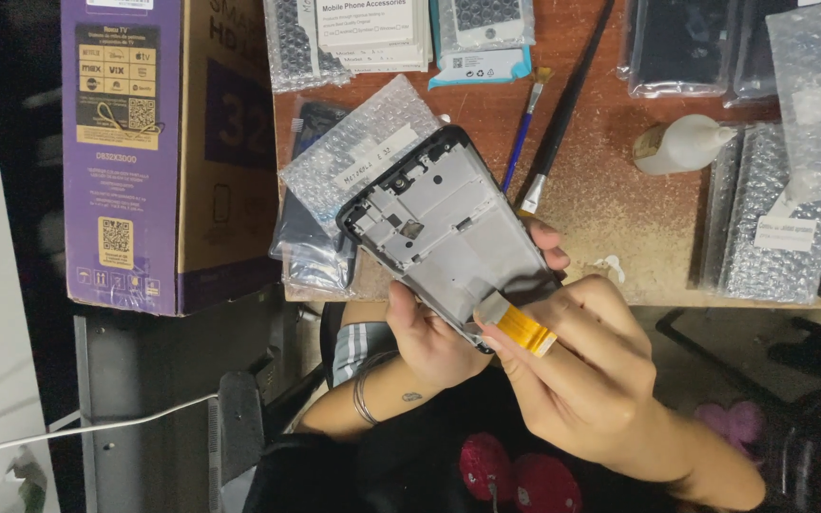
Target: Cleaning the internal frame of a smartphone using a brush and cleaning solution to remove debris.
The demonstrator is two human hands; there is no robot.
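We saw even overhead light, table (pixel 620 218) bright, glare on bubble-wrap bags (pixel 791 114), left edge and bottom fell dark, focus sharp, slight softness at corners.

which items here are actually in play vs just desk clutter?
In play:
- phone frame, held in left hand
- orange flex ribbon, pinched by right hand

Lying about:
- bubble-wrap pouches
- blue-handled brush
- black-handled brush
- white squeeze bottle
- purple cardboard box
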